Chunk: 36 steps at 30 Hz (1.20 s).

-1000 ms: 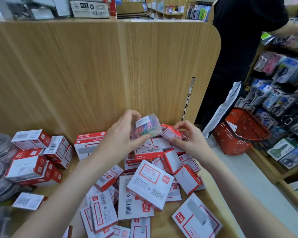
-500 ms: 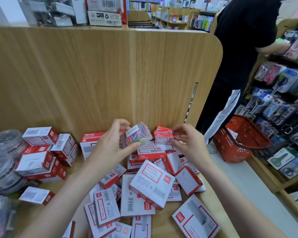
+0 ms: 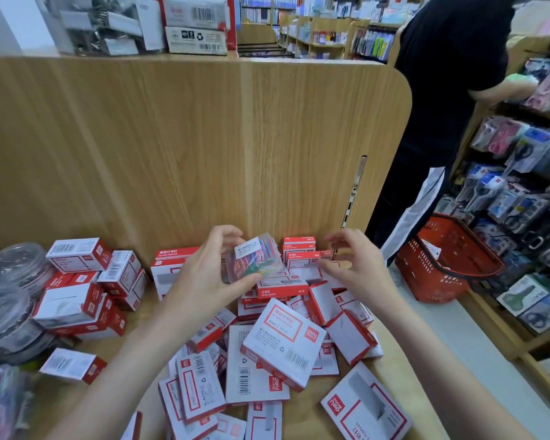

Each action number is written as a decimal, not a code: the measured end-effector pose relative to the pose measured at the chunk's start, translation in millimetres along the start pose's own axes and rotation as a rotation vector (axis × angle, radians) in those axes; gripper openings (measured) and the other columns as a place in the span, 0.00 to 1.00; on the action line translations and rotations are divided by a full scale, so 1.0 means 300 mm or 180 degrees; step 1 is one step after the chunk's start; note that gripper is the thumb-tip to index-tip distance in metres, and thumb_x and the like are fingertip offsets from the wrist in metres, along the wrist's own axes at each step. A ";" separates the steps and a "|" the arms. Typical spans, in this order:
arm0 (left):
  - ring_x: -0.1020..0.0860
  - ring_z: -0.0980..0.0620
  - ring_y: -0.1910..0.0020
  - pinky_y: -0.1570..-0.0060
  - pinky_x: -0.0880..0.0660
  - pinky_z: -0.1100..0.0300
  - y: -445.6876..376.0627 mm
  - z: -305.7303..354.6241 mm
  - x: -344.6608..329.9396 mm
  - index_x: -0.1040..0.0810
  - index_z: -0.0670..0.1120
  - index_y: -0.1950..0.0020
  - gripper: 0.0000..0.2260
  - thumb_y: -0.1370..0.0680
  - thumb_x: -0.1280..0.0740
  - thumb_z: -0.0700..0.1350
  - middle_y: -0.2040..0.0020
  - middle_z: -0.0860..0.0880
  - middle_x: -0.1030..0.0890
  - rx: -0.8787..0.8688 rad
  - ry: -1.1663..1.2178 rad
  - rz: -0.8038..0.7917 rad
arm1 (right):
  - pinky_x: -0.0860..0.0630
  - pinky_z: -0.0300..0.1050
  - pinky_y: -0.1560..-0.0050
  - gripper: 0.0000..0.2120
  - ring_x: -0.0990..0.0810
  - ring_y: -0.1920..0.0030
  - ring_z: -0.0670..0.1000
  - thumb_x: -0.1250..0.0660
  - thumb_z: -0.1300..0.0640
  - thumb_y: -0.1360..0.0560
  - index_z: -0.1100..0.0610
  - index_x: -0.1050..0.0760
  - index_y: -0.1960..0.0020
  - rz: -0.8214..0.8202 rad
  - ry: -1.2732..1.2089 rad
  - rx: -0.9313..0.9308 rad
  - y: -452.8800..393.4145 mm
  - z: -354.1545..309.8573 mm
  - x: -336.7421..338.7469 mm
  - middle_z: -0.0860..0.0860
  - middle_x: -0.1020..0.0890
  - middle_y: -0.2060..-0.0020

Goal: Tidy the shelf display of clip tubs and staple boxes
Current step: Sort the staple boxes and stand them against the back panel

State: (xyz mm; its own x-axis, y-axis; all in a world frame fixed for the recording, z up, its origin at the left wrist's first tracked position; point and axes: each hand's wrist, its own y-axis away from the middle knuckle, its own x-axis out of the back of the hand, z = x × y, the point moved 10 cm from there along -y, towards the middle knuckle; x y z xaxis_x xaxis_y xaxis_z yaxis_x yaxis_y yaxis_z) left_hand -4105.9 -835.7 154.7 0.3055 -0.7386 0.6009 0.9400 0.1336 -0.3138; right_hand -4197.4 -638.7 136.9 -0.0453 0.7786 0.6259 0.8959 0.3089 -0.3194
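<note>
My left hand (image 3: 204,274) grips a small clear tub of coloured paper clips (image 3: 256,260) above a jumbled heap of red-and-white staple boxes (image 3: 283,341) on the wooden shelf (image 3: 391,369). My right hand (image 3: 356,268) hovers just right of the tub with fingers spread, over a small stack of staple boxes (image 3: 300,254) against the back panel. It holds nothing. More staple boxes (image 3: 77,300) are piled at the left. Round clear clip tubs (image 3: 10,296) stand at the far left edge.
A tall wooden back panel (image 3: 204,147) closes the shelf behind. A person in dark clothes (image 3: 442,106) stands at the right by a red shopping basket (image 3: 448,268) on the floor. Racks of packaged scissors (image 3: 521,192) line the right side.
My right hand has let go of the small staple box and opened, lifting slightly. The box now sits on the stack at the back. My left hand keeps the tub, shifted a little lower.
</note>
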 end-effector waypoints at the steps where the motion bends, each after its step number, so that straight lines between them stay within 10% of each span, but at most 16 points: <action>1: 0.28 0.66 0.43 0.44 0.26 0.57 0.003 0.006 0.003 0.36 0.59 0.45 0.25 0.34 0.26 0.50 0.47 0.62 0.26 -0.0039 0.0019 0.0029 | 0.23 0.41 0.50 0.12 0.24 0.55 0.43 0.28 0.60 0.30 0.51 0.29 0.52 0.0074 -0.0146 0.0136 0.001 -0.036 0.020 0.44 0.26 0.56; 6: 0.27 0.63 0.43 0.45 0.27 0.59 0.049 0.054 0.060 0.32 0.53 0.43 0.24 0.33 0.24 0.47 0.46 0.58 0.25 -0.0299 0.0046 0.0412 | 0.23 0.40 0.52 0.17 0.20 0.54 0.46 0.30 0.49 0.33 0.50 0.27 0.46 -0.0968 -0.1358 0.0174 0.020 -0.251 -0.071 0.48 0.21 0.51; 9: 0.27 0.61 0.42 0.46 0.26 0.61 0.108 0.054 0.120 0.31 0.50 0.41 0.23 0.32 0.25 0.48 0.45 0.57 0.25 -0.0265 0.0108 0.0560 | 0.22 0.44 0.57 0.19 0.20 0.59 0.50 0.30 0.61 0.30 0.56 0.29 0.41 -0.1618 -0.1819 0.0268 0.043 -0.367 -0.181 0.51 0.21 0.51; 14: 0.29 0.68 0.46 0.49 0.35 0.74 0.264 0.048 0.300 0.30 0.51 0.42 0.16 0.28 0.34 0.50 0.47 0.58 0.26 -0.0363 -0.0515 0.1073 | 0.22 0.43 0.58 0.17 0.23 0.58 0.48 0.33 0.72 0.30 0.57 0.28 0.46 -0.1690 -0.2115 0.0547 0.037 -0.488 -0.277 0.49 0.21 0.56; 25: 0.27 0.49 0.47 0.45 0.39 0.62 0.702 -0.067 0.646 0.24 0.45 0.49 0.11 0.28 0.41 0.44 0.49 0.54 0.25 0.0702 -0.1782 0.2346 | 0.24 0.42 0.55 0.14 0.25 0.54 0.43 0.30 0.66 0.33 0.53 0.28 0.52 -0.1528 -0.1619 0.2034 0.257 -0.888 -0.546 0.46 0.24 0.56; 31: 0.28 0.41 0.43 0.43 0.41 0.60 0.840 -0.174 0.703 0.24 0.44 0.46 0.16 0.29 0.43 0.47 0.43 0.46 0.25 0.1256 -0.1968 0.2329 | 0.32 0.42 0.54 0.13 0.32 0.54 0.54 0.38 0.68 0.35 0.62 0.27 0.51 -0.1069 -0.0515 0.3600 0.472 -1.039 -0.699 0.58 0.23 0.56; 36: 0.28 0.43 0.43 0.41 0.39 0.60 0.861 -0.208 0.704 0.24 0.42 0.45 0.17 0.30 0.43 0.46 0.43 0.45 0.25 0.1213 -0.1884 0.2245 | 0.33 0.42 0.54 0.13 0.33 0.50 0.53 0.32 0.64 0.34 0.61 0.26 0.50 -0.1629 -0.0152 0.3500 0.515 -0.982 -0.798 0.58 0.25 0.50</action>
State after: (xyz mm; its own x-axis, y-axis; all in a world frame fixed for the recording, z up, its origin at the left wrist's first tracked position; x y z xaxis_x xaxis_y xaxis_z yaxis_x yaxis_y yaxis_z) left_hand -3808.0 -998.5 154.8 0.7416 0.0262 0.6703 0.4685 0.6950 -0.5455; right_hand -3918.0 -938.4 147.1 -0.3212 0.4428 0.8371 -0.0830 0.8674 -0.4907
